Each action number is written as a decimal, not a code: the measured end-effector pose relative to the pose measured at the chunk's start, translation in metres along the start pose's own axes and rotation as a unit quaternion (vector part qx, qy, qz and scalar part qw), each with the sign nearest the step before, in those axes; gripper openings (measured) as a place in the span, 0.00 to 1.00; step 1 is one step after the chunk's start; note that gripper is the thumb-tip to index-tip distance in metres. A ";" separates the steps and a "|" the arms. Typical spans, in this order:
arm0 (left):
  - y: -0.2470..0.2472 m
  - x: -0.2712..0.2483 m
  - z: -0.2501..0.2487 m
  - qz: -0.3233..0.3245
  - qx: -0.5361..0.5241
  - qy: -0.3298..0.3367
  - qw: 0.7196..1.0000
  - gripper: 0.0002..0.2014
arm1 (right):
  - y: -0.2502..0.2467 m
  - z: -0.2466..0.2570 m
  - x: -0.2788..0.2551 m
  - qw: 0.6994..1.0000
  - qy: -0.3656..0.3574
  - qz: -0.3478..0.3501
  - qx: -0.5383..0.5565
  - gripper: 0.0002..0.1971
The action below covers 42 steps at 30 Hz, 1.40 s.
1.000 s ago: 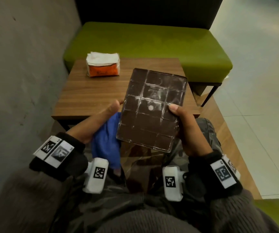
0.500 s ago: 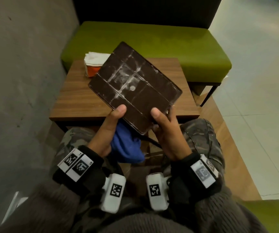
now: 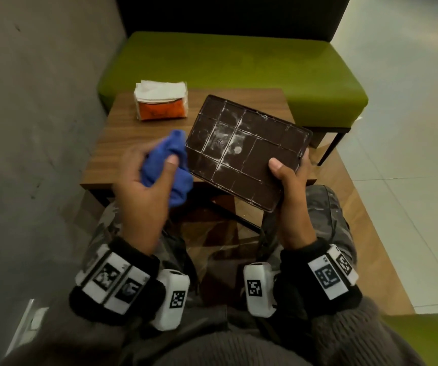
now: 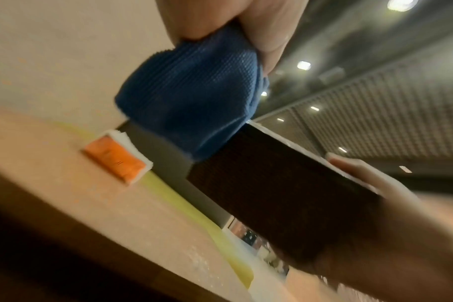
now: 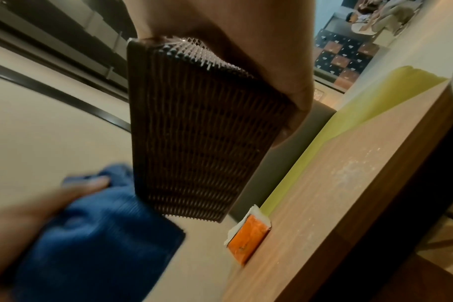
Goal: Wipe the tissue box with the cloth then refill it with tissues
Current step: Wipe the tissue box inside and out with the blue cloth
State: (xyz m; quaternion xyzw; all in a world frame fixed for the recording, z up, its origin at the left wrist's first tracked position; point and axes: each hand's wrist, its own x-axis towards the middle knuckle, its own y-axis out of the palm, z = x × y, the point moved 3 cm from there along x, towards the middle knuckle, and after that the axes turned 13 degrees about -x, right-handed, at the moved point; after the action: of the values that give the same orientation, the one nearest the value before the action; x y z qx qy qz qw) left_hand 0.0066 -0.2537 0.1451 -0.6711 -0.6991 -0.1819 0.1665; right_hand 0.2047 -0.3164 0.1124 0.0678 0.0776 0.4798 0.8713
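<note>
A dark brown woven tissue box [image 3: 246, 151] is held above the table's near edge with its dusty ribbed underside up. My right hand [image 3: 290, 178] grips its near right corner, thumb on top. In the right wrist view the box [image 5: 194, 132] shows its woven side. My left hand [image 3: 146, 178] grips a bunched blue cloth [image 3: 167, 165] just left of the box; the cloth [image 4: 192, 98] touches the box's edge [image 4: 272, 183] in the left wrist view. An orange pack of white tissues [image 3: 161, 104] lies at the table's far left.
A small wooden table [image 3: 133, 143] stands in front of my knees. A green bench seat [image 3: 239, 64] lies beyond it, with a grey wall [image 3: 33, 101] to the left and a tiled floor [image 3: 410, 128] to the right.
The left hand has let go of the box and moved left with the cloth bunched in it. The box has turned and now rests in the right hand alone.
</note>
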 end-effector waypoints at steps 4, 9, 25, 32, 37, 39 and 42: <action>0.038 -0.034 -0.019 0.220 0.136 0.172 0.950 0.17 | 0.010 0.000 0.000 0.999 -0.019 -0.022 0.030 0.54; 0.029 -0.017 -0.007 0.161 0.153 0.128 0.967 0.17 | 0.005 -0.001 -0.002 0.998 -0.041 -0.039 0.011 0.54; 0.040 -0.028 -0.020 0.273 0.132 0.136 0.943 0.14 | 0.008 -0.003 -0.005 0.992 -0.090 -0.068 -0.064 0.57; 0.042 -0.031 -0.021 0.239 0.110 0.146 0.954 0.17 | 0.013 0.001 0.002 0.988 -0.103 -0.085 -0.073 0.58; 0.033 -0.028 -0.018 0.310 0.117 0.178 0.927 0.17 | 0.010 0.001 0.003 0.991 -0.101 -0.069 -0.051 0.57; 0.027 -0.021 -0.014 0.291 0.118 0.152 0.937 0.16 | 0.009 0.003 0.003 0.991 -0.095 -0.075 -0.049 0.57; 0.037 -0.039 -0.021 0.328 0.124 0.171 0.921 0.15 | 0.011 0.004 0.005 0.992 -0.089 -0.076 -0.042 0.56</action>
State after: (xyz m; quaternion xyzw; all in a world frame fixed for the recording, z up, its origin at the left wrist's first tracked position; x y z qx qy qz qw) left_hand 0.0450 -0.2971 0.1463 -0.7955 -0.4175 -0.1407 0.4161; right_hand 0.1992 -0.3066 0.1179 0.0675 -0.0150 0.4069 0.9108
